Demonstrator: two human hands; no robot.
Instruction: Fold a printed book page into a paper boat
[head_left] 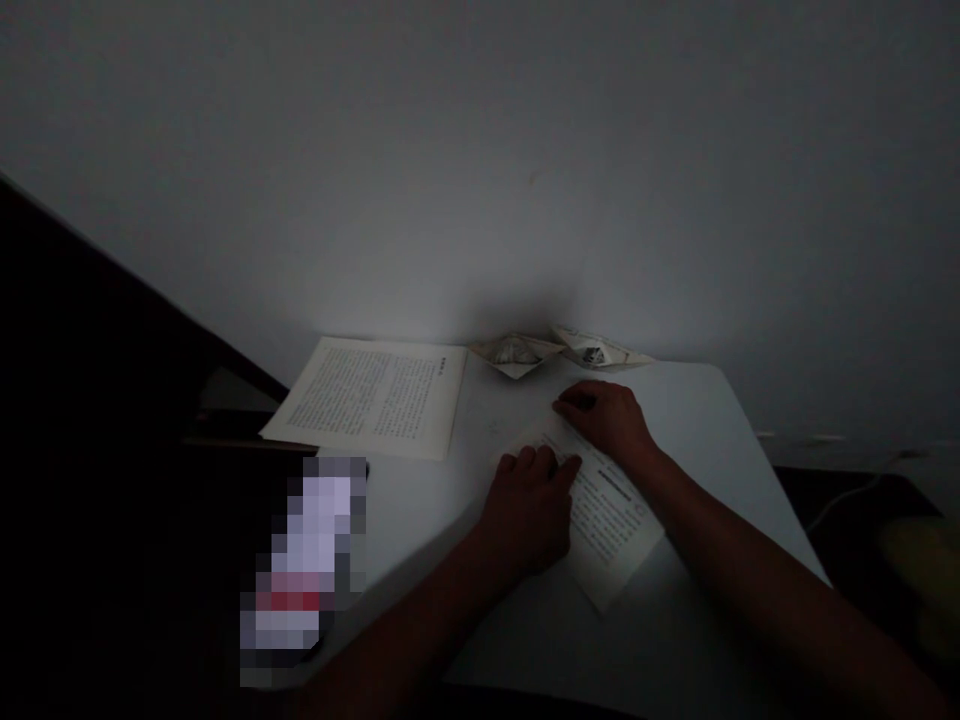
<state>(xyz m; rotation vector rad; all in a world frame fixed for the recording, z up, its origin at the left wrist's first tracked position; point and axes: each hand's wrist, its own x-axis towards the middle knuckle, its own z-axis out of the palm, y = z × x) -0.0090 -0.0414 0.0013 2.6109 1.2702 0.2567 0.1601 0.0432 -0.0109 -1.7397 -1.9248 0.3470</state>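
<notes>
A printed sheet of paper [607, 520] lies slantwise on the white table, its far part partly covered by my hands. My left hand [532, 510] bears down on the sheet's left side, fingers bent and thumb toward the right. At the far corner, my right hand [611, 415] pinches the paper's edge between thumb and fingertips. Just beyond it stand two folded paper boats, one [517, 355] at the left and another [600, 350] at the right, close to the wall. Dim light hides the finer creases.
Printed pages [375, 395] lie at the table's far left, reaching past its edge. A lit, pixelated device [307, 560] rests along the left edge. The white table [690, 400] meets a grey wall [480, 180]. A pale cable [847, 490] runs in the dark at the right.
</notes>
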